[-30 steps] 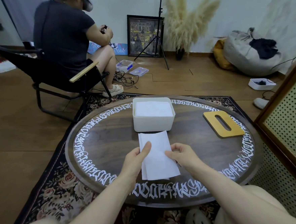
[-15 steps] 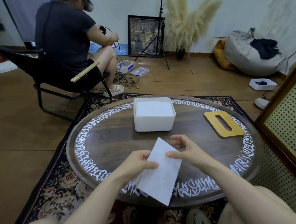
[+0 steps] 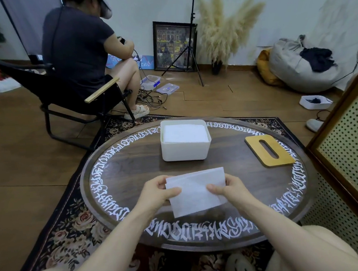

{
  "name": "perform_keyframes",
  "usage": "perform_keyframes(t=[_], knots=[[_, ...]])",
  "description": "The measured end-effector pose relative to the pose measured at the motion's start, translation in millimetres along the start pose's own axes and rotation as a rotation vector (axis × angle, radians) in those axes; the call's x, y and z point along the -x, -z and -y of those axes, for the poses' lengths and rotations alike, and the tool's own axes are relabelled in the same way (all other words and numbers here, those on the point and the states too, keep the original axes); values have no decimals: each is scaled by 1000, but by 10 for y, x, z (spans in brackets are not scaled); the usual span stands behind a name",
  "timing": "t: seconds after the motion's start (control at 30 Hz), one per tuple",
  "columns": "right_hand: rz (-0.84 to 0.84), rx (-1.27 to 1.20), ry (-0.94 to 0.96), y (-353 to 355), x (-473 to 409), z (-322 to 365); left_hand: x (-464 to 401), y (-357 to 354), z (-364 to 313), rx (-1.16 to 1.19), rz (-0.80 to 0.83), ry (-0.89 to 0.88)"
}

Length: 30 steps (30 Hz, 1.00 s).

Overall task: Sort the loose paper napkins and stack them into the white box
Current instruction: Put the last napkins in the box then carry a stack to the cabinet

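Bare tabletop [image 3: 134, 170] btwn napkin [image 3: 196, 192] & white box [image 3: 186, 150], nothing in the way. Box open on top. Wooden lid [image 3: 269, 150] lies well off to the right.

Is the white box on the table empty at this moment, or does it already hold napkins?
Already holding napkins. The white box stands open, with a flat white stack of napkins reaching near its rim. How many cannot be told.

napkin [image 3: 196, 192] underside, perhaps fingers, hidden
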State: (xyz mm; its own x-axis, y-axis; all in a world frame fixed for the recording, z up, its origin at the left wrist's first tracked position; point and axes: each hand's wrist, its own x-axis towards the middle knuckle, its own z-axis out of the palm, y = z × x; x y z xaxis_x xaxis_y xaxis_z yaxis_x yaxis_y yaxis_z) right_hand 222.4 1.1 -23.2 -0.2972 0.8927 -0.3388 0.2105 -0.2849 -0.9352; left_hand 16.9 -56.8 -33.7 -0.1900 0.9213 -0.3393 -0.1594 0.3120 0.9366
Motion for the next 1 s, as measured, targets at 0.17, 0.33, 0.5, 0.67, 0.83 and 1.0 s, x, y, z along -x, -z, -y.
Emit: perform_keyframes(t=[0.17, 0.33, 0.5, 0.67, 0.83, 1.0], knots=[[-10, -166, -23, -128, 5, -192, 43, -97, 146, 47, -44, -79], [-19, -129, 16, -128, 25, -288, 34, -71, 232, -7, -50, -127], [-20, -23, 22, -127, 19, -375, 44, -75, 359, -78, -21, -94], [-12, -55, 44, -158, 12, -330, 17, -107, 315, -71, -18, -137], [-25, 24, 36, -144, -10, -377, -19, -36, 430, -145, -28, -128], [-76, 184, 32, -87, -103, -530, -29, 53, 496, -301, -72, -200]])
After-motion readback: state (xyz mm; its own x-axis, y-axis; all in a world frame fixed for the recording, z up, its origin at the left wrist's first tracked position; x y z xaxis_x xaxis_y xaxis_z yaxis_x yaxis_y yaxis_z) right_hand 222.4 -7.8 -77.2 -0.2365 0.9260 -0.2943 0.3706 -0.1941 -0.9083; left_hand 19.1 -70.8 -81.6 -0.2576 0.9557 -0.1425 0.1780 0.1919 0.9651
